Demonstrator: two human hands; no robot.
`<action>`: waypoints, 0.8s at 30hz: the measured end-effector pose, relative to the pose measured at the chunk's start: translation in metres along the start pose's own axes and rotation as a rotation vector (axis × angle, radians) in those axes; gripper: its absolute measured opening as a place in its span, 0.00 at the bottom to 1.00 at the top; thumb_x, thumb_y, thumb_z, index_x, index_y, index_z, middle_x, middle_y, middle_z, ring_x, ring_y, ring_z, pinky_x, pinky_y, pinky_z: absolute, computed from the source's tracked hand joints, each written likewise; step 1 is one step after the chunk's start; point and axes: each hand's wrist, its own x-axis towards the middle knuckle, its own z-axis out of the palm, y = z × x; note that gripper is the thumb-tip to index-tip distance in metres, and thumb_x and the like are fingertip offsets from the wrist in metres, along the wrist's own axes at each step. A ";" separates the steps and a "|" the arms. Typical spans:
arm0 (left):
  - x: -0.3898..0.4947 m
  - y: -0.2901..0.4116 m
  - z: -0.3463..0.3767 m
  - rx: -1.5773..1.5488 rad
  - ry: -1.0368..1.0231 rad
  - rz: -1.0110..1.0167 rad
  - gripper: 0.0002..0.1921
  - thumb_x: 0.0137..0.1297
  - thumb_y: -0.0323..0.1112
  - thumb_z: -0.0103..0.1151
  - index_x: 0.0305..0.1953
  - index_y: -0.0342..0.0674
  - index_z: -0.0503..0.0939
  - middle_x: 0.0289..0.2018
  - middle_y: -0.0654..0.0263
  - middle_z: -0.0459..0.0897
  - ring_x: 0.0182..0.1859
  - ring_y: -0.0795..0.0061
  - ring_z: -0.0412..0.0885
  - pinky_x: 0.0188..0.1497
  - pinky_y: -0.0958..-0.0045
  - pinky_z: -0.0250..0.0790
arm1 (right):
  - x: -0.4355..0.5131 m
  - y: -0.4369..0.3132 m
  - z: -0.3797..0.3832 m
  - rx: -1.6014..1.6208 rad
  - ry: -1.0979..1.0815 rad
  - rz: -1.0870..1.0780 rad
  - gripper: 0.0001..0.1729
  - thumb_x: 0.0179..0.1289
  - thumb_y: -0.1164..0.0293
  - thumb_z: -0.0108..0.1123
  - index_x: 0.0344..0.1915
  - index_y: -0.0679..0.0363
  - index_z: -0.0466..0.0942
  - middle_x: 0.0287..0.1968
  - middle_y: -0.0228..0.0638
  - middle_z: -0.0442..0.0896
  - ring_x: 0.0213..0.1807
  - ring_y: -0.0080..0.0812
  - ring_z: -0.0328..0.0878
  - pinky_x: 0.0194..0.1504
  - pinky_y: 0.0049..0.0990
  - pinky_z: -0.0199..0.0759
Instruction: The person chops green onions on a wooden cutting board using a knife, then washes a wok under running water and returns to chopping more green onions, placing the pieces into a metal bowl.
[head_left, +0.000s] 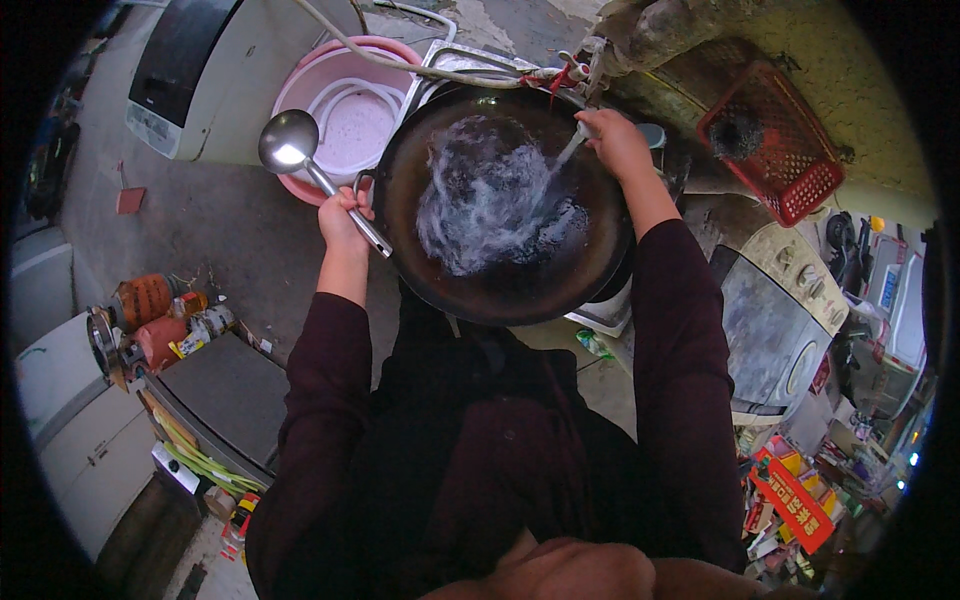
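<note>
A large dark wok lies before me, with churning water in it. My left hand is closed on the handle of a steel ladle, its bowl up and outside the wok, over the pink tub's edge. That hand is also close to the wok's loop handle; whether it grips it too I cannot tell. At the wok's far right rim, my right hand grips a pale spout or hose end, from which water runs into the wok.
Beyond the wok are a stove's metal edge, a pink tub with a white hose, and a tap tied with red cloth. A red plastic basket is at right, above an old washing machine. Gas cylinders stand left.
</note>
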 end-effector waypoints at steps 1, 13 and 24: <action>0.001 0.000 0.000 0.001 0.006 0.002 0.04 0.43 0.27 0.44 0.21 0.46 0.62 0.21 0.64 0.71 0.19 0.72 0.62 0.25 0.72 0.58 | 0.000 0.000 0.000 0.008 0.002 -0.003 0.31 0.47 0.78 0.70 0.54 0.46 0.79 0.52 0.36 0.80 0.54 0.44 0.77 0.53 0.36 0.74; 0.004 -0.001 -0.003 0.004 0.011 0.006 0.04 0.43 0.28 0.44 0.22 0.45 0.63 0.19 0.64 0.70 0.19 0.70 0.62 0.25 0.70 0.58 | 0.000 -0.001 -0.002 0.012 0.058 -0.051 0.29 0.46 0.80 0.67 0.52 0.49 0.81 0.48 0.38 0.82 0.51 0.45 0.79 0.50 0.38 0.75; 0.004 -0.001 -0.003 -0.004 0.006 -0.007 0.04 0.42 0.28 0.44 0.21 0.46 0.63 0.19 0.64 0.70 0.19 0.71 0.62 0.25 0.71 0.57 | 0.000 0.000 0.001 -0.006 0.069 -0.053 0.29 0.46 0.79 0.68 0.52 0.48 0.81 0.48 0.37 0.82 0.51 0.44 0.79 0.51 0.37 0.75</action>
